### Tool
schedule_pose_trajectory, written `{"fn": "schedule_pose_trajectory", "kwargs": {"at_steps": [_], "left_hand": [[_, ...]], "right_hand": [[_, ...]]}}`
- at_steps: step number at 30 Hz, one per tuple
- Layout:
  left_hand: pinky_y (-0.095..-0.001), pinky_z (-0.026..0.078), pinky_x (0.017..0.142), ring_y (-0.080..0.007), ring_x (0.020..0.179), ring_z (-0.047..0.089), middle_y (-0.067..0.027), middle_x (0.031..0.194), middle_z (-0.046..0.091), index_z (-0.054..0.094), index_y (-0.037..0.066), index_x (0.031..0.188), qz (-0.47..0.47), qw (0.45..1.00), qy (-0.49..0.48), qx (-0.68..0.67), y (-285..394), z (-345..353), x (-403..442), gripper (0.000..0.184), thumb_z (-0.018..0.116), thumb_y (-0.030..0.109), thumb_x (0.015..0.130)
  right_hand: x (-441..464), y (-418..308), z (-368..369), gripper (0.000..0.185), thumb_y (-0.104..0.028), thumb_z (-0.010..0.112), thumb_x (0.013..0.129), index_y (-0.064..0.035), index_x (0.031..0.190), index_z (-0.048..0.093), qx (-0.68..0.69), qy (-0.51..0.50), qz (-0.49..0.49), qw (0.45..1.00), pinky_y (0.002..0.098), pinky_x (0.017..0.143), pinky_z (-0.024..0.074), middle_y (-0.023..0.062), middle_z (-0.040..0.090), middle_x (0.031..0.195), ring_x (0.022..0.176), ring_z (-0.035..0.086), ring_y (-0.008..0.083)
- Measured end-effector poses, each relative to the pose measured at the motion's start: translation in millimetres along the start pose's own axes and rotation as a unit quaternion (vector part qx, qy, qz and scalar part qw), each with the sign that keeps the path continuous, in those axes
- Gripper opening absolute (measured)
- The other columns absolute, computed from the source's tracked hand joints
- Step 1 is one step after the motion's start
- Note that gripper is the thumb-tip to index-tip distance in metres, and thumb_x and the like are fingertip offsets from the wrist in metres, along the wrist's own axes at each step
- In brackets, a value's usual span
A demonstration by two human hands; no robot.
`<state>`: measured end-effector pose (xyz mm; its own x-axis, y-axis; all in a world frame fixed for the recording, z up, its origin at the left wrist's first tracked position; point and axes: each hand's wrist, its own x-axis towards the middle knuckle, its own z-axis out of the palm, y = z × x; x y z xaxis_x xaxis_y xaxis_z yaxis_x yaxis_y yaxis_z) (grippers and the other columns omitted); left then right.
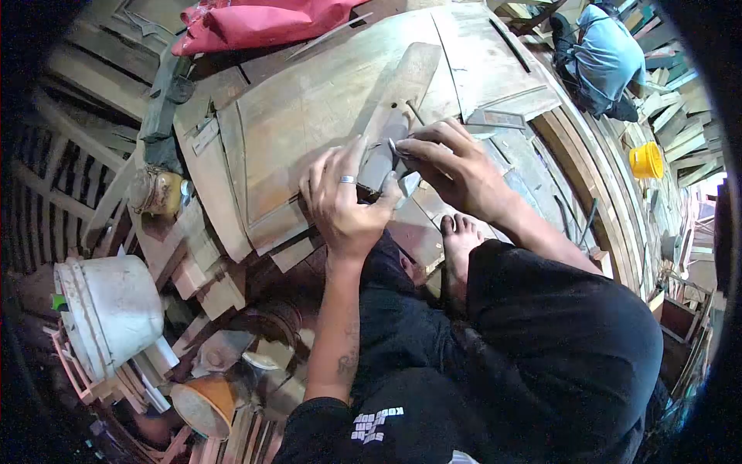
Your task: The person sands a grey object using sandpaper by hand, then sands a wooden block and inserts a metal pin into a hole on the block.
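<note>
A long wooden strip (413, 73) with a dark hole lies across a panelled wooden board in front of me. Its near end is greyish and sits between my hands. My left hand (344, 193), with a ring on one finger, grips that near end, fingers along one side and thumb on the other. My right hand (460, 166) is closed in a pinch over the strip's right side. Something small and dark shows at its fingertips, too small to name. A thin stick (416, 113) lies beside the strip, just beyond my right fingers.
The panelled board (294, 131) spans the work area. A pink sheet (263, 27) lies at its far edge. At left are a jar (158, 192), a white bucket (116, 309) and an orange container (205, 406). Another person (607, 58) crouches upper right near a yellow bucket (648, 160).
</note>
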<state>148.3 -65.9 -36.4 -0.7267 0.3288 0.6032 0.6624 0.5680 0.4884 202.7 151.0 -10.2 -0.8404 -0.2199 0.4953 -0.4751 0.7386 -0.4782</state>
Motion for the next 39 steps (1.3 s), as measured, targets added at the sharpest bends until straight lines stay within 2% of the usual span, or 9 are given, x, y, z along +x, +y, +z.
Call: {"fn": "schedule_pose_trajectory", "kwargs": {"at_steps": [4, 18, 21, 25, 28, 30, 33, 37, 39], "left_hand": [[-0.0514, 0.045, 0.109, -0.0383, 0.120, 0.064, -0.0142, 0.128, 0.073, 0.072, 0.008, 0.131, 0.005, 1.000, -0.012, 0.002, 4, -3, 3, 0.058, 0.081, 0.028, 0.077], [-0.0502, 0.048, 0.106, -0.0388, 0.118, 0.064, -0.0142, 0.127, 0.074, 0.073, 0.006, 0.129, 0.009, 1.000, -0.016, -0.013, 3, -4, 5, 0.055, 0.080, 0.021, 0.077], [-0.0496, 0.049, 0.105, -0.0390, 0.116, 0.063, -0.0144, 0.125, 0.075, 0.074, 0.006, 0.128, -0.014, 0.999, -0.017, -0.025, 3, -4, 5, 0.053, 0.079, 0.022, 0.078], [-0.0487, 0.049, 0.104, -0.0381, 0.113, 0.063, -0.0142, 0.123, 0.075, 0.074, 0.005, 0.128, -0.015, 0.999, -0.015, -0.040, 4, -4, 7, 0.052, 0.079, 0.022, 0.078], [-0.0457, 0.048, 0.103, -0.0351, 0.109, 0.064, -0.0122, 0.124, 0.076, 0.075, 0.005, 0.128, -0.019, 0.999, -0.015, -0.042, 3, -4, 6, 0.052, 0.079, 0.020, 0.079], [-0.0434, 0.049, 0.096, -0.0321, 0.102, 0.062, -0.0069, 0.127, 0.076, 0.077, 0.014, 0.129, -0.021, 0.999, -0.010, -0.038, 1, -1, 6, 0.054, 0.080, 0.027, 0.077], [-0.0430, 0.048, 0.094, -0.0310, 0.098, 0.060, -0.0056, 0.128, 0.076, 0.077, 0.013, 0.130, -0.021, 0.999, -0.014, -0.037, 2, -1, 6, 0.055, 0.082, 0.026, 0.076], [-0.0422, 0.047, 0.092, -0.0302, 0.094, 0.058, -0.0044, 0.128, 0.076, 0.077, 0.013, 0.130, -0.019, 0.999, -0.016, -0.031, 0, 1, 6, 0.056, 0.082, 0.028, 0.076], [-0.0420, 0.047, 0.092, -0.0302, 0.094, 0.058, -0.0044, 0.128, 0.076, 0.078, 0.013, 0.130, -0.018, 0.999, -0.012, -0.034, 0, 1, 5, 0.056, 0.082, 0.028, 0.076]], "right_hand": [[2, -6, 1, 0.043, -0.001, 0.079, 0.088, -0.0088, 0.130, 0.073, -0.014, 0.023, 0.006, 1.000, 0.0421, 0.086, 0.0564, 0.0120, 0.067, 0.117, 0.103, 0.064, 0.0315], [-7, -1, -2, 0.054, -0.003, 0.077, 0.083, -0.0129, 0.135, 0.069, -0.058, -0.032, -0.059, 0.996, 0.0443, 0.093, 0.0572, 0.0140, 0.063, 0.128, 0.115, 0.060, 0.0365], [-2, 7, -1, 0.055, -0.005, 0.078, 0.084, -0.0135, 0.138, 0.069, -0.064, 0.038, -0.005, 0.997, 0.0457, 0.094, 0.0565, 0.0148, 0.063, 0.127, 0.115, 0.060, 0.0367], [-6, -6, -4, 0.063, -0.007, 0.077, 0.077, -0.0123, 0.139, 0.069, -0.059, -0.053, -0.085, 0.993, 0.0472, 0.099, 0.0547, 0.0134, 0.061, 0.129, 0.118, 0.060, 0.0365], [-2, 12, -4, 0.058, -0.002, 0.078, 0.078, -0.0102, 0.135, 0.071, -0.031, 0.026, 0.028, 0.999, 0.0459, 0.097, 0.0551, 0.0139, 0.064, 0.126, 0.115, 0.060, 0.0361], [-1, 4, -2, 0.056, -0.002, 0.077, 0.080, -0.0108, 0.135, 0.070, -0.033, 0.022, 0.004, 0.999, 0.0468, 0.100, 0.0542, 0.0138, 0.064, 0.126, 0.115, 0.060, 0.0359], [-4, -8, 0, 0.058, -0.004, 0.077, 0.082, -0.0123, 0.139, 0.068, -0.020, -0.057, -0.077, 0.995, 0.0460, 0.101, 0.0539, 0.0132, 0.063, 0.131, 0.118, 0.059, 0.0354], [1, 12, -5, 0.057, -0.003, 0.073, 0.083, -0.0119, 0.138, 0.069, -0.053, 0.022, 0.023, 0.998, 0.0456, 0.098, 0.0550, 0.0123, 0.064, 0.131, 0.117, 0.060, 0.0359], [-1, -1, -4, 0.056, -0.002, 0.074, 0.082, -0.0119, 0.137, 0.070, -0.047, -0.004, -0.013, 0.999, 0.0455, 0.097, 0.0556, 0.0123, 0.065, 0.130, 0.116, 0.061, 0.0360]]}}
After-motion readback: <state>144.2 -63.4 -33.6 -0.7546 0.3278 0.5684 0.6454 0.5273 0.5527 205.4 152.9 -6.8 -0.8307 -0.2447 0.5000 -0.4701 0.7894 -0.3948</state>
